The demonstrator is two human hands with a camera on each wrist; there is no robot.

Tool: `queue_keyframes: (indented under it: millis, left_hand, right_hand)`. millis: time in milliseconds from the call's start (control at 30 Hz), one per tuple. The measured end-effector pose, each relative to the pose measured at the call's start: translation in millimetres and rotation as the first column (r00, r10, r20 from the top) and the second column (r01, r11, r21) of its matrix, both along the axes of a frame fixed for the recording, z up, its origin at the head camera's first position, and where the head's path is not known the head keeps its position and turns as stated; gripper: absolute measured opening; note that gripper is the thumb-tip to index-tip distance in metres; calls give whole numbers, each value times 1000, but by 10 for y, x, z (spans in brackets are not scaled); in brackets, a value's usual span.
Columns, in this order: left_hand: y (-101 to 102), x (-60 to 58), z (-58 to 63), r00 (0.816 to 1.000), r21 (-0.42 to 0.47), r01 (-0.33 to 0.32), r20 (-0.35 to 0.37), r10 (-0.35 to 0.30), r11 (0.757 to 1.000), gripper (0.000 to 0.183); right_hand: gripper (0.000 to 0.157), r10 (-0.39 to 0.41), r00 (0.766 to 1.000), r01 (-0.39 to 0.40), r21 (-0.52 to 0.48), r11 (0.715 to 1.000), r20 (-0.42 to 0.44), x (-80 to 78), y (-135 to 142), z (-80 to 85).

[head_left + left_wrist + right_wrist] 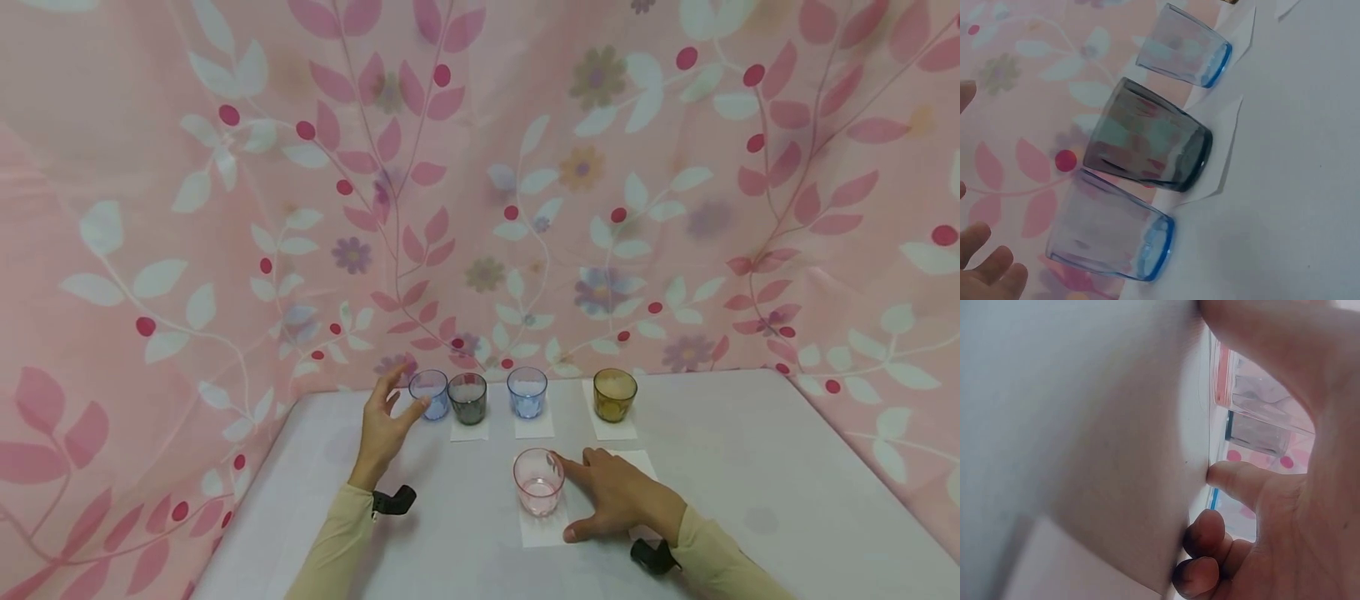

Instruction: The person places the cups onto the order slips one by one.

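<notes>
My left hand (386, 429) is beside the leftmost blue glass (429, 407), thumb and fingers spread apart. In the left wrist view its fingertips (997, 269) show at the left edge, with a gap to that blue glass (1110, 234). A dark grey glass (468, 402) stands right against the blue one. My right hand (626, 496) lies low at the table just right of a clear pink glass (538, 487). Its thumb and index finger are stretched out, the index tip close by the glass's side. Nothing is gripped by either hand.
A second blue glass (527, 398) and an amber glass (615, 400) stand in the back row. White paper squares lie under most glasses; another paper (637, 460) is partly under the right hand. Behind the white table (435, 533) hangs a pink floral cloth (480, 208).
</notes>
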State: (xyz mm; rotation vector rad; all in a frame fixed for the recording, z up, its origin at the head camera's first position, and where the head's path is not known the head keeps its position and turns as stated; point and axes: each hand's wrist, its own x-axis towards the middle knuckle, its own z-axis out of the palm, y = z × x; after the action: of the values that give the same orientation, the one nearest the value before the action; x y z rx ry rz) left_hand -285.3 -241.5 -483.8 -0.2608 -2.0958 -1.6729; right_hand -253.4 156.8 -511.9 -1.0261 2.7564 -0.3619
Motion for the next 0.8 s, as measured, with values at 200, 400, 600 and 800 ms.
queue_keyframes:
  millis: [200, 400, 600, 800]
  left_hand:
    - [-65, -114, -179, 988, -28, 37, 149, -33, 999, 79]
    - [-125, -207, -271, 982, 9, 44, 183, -45, 999, 88]
    - [-155, -285, -367, 973, 45, 102, 203, -109, 994, 90]
    - [-142, -340, -450, 971, 82, 147, 180, -160, 986, 91]
  right_hand:
    - [111, -2, 1000, 2, 3, 1000, -1, 1, -4, -8]
    - [111, -2, 1000, 2, -7, 1000, -14, -10, 7, -21]
    - [111, -11, 1000, 11, -8, 1000, 7, -21, 10, -35]
    - [111, 10, 1000, -10, -21, 1000, -18, -18, 12, -45]
